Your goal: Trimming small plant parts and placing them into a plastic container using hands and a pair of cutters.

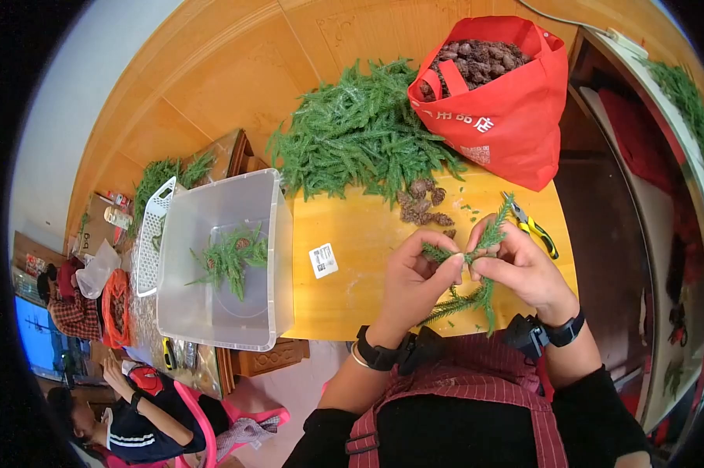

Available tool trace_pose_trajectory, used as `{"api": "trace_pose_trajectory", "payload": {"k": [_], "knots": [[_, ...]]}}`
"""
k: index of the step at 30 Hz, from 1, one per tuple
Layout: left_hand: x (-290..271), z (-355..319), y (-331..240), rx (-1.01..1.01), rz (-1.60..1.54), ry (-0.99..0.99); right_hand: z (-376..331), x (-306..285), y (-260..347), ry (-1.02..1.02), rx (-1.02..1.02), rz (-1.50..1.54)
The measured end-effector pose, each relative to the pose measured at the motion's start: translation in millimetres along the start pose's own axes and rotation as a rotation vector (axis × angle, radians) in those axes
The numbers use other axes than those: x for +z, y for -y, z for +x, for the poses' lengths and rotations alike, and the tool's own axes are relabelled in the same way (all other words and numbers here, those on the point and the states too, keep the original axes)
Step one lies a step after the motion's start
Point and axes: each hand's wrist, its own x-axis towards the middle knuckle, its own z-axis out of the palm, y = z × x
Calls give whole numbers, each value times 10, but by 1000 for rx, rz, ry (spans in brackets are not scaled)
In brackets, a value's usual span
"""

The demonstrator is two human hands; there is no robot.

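My left hand [416, 274] and my right hand [525, 269] meet over the near right part of the yellow wooden table [344, 288]. Fingers of both are pinched together on a green artificial pine sprig [495, 229], whose needled arms stick out above and below the hands. The exact joint between the fingertips is too small to make out. Just beyond them lie several brown pine cones [419, 204]. Pliers with yellow and black handles [541, 235] rest beside my right hand. A small white card [323, 260] lies left of my left hand.
A big pile of green sprigs [360, 132] covers the table's far side, next to a red bag [508, 117] full of pine cones. At left, a clear plastic bin [219, 331] holds a few finished-looking sprigs; a white basket [151, 257] stands behind it. Other people [145, 425] sit farther left.
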Motion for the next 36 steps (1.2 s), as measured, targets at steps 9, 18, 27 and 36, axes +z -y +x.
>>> {"api": "trace_pose_trajectory", "payload": {"k": [9,18,27,36], "knots": [[24,-4,-21,-121,-69,-1,-17,8,14,-53,-40,-55],[66,-16,-23,-93,-90,-33,-18,52,16,-92,-56,-8],[69,-31,-15,-49,37,-134,-3,72,-212,-217,-138,-14],[31,-9,-47,-132,-29,-163,38,135,-261,-327,-430,-438]]}}
